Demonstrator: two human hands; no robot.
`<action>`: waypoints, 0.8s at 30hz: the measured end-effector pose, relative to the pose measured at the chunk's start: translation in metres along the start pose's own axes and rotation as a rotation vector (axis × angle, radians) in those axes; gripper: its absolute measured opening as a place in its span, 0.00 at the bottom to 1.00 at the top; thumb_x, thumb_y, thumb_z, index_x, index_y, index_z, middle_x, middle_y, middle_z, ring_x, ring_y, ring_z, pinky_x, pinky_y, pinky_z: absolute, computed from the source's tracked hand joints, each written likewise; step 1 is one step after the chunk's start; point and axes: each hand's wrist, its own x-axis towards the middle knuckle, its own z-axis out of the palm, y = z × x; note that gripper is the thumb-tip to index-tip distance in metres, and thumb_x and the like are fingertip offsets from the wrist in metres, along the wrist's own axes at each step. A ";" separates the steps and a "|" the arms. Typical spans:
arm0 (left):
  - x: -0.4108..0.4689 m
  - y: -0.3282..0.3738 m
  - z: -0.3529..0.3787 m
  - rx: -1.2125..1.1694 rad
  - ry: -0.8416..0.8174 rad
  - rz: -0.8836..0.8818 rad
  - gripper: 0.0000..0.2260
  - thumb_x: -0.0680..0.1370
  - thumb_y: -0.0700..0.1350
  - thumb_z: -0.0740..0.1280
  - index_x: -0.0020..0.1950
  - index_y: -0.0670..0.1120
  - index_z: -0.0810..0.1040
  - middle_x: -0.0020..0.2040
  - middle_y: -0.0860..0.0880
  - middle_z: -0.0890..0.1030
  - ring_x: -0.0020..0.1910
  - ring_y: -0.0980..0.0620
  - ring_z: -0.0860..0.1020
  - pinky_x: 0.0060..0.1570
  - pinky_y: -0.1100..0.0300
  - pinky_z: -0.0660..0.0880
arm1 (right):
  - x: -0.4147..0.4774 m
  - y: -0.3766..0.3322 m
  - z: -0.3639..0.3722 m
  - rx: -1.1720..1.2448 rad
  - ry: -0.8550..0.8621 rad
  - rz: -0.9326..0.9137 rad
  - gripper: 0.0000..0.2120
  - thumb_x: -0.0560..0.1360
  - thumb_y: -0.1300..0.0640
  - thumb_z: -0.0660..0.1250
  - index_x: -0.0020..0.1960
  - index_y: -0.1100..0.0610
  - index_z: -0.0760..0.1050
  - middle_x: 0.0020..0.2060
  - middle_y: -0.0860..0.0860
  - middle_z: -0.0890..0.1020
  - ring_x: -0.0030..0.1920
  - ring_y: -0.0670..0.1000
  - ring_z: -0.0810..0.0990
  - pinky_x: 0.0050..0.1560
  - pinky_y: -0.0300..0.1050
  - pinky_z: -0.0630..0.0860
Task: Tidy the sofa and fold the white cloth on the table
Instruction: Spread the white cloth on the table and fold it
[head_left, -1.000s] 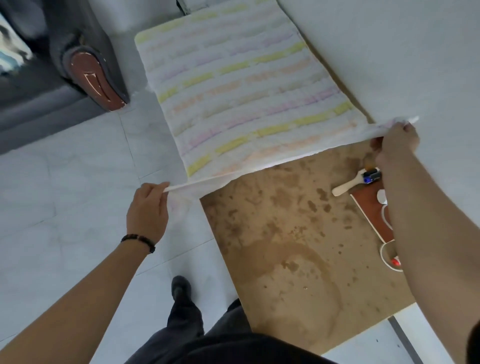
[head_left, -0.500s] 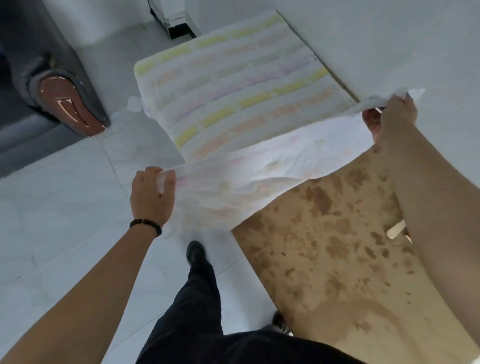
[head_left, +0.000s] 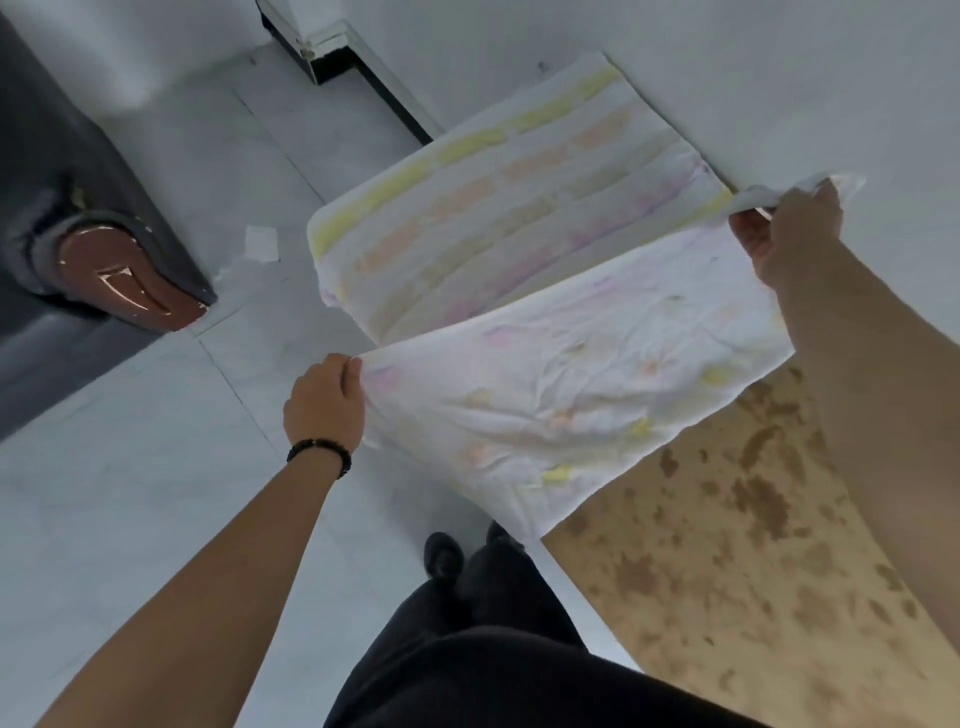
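The sofa (head_left: 78, 218) is cut off at the left edge, only its dark arm showing. The cloth (head_left: 519, 312) (white, with faded yellow, pink and orange stripes) lies half on the mottled brown table (head_left: 727, 571). The left hand (head_left: 324, 410) and right hand (head_left: 789, 234) each pinch a near corner, raised and folded back so the creased underside shows.

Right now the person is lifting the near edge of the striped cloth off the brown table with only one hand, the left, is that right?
Not quite. The head view shows both hands lifting it: the left hand pinches one near corner and the right hand pinches the other. The rest holds: the near edge of the striped cloth is raised above the brown table.
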 end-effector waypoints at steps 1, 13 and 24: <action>0.014 -0.001 0.001 -0.009 -0.006 -0.028 0.16 0.84 0.51 0.53 0.54 0.42 0.75 0.46 0.41 0.79 0.46 0.39 0.75 0.41 0.49 0.71 | 0.008 0.001 0.011 0.022 -0.025 0.019 0.14 0.86 0.58 0.47 0.64 0.53 0.69 0.49 0.54 0.79 0.41 0.52 0.81 0.43 0.48 0.84; 0.131 0.006 0.033 0.120 -0.097 -0.214 0.18 0.84 0.53 0.51 0.54 0.41 0.74 0.47 0.39 0.79 0.49 0.37 0.75 0.47 0.42 0.74 | 0.140 0.058 0.150 -0.081 0.024 0.143 0.21 0.85 0.55 0.50 0.77 0.50 0.62 0.54 0.56 0.80 0.48 0.54 0.83 0.43 0.50 0.84; 0.155 0.031 0.042 0.057 0.074 -0.390 0.16 0.81 0.46 0.59 0.67 0.41 0.70 0.67 0.39 0.70 0.66 0.38 0.67 0.60 0.41 0.67 | 0.185 0.073 0.168 -0.390 -0.266 0.249 0.24 0.81 0.37 0.54 0.67 0.52 0.70 0.51 0.54 0.81 0.46 0.52 0.84 0.46 0.46 0.83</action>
